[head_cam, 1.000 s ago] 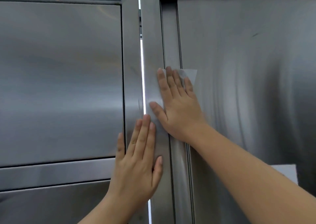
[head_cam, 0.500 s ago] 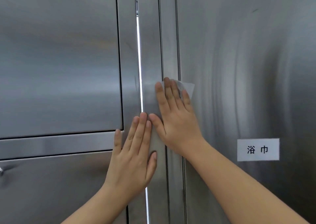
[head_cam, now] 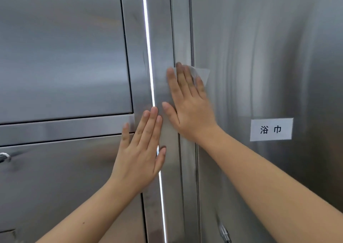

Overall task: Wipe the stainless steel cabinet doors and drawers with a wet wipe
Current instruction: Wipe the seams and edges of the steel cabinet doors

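My right hand (head_cam: 191, 105) lies flat with straight fingers on the frame of the right stainless steel cabinet (head_cam: 163, 57), pressing a white wet wipe (head_cam: 203, 73) against it; only the wipe's upper right corner shows past my fingers. My left hand (head_cam: 141, 150) rests flat, fingers straight, across the bright gap (head_cam: 148, 47) between the two cabinets, beside the left cabinet's lower door (head_cam: 65, 187). The large right door (head_cam: 269, 57) spreads to the right of the wipe.
A white label with black characters (head_cam: 271, 129) is stuck on the right door. A metal handle (head_cam: 4, 157) sits at the far left on the lower left door, another (head_cam: 224, 231) low on the right door. The upper left door (head_cam: 65, 53) fills the top left.
The view has shifted downward along the cabinets. My right hand and the wipe have slid down the frame, and my left hand has moved down with them.
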